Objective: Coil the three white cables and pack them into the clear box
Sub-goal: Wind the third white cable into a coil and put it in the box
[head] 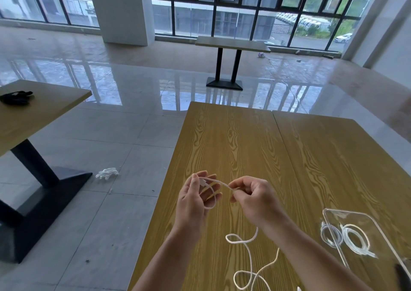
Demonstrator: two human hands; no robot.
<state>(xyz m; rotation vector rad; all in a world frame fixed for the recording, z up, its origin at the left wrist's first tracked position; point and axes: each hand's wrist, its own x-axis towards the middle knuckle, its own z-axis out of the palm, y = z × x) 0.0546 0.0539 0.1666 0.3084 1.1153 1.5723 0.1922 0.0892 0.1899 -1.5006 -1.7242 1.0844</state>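
Above the wooden table, my left hand holds one end of a white cable, its plug pinched under the thumb and a loop passing round the fingers. My right hand pinches the same cable a short way along, fingers closed on it. The remaining cable trails in loose curls on the table below my wrists. At the right stands the clear box. Inside it lie two coiled white cables, side by side.
A second wooden table adjoins on the right. Another table at the left carries a black object. White crumpled litter lies on the tiled floor. A further table stands by the windows.
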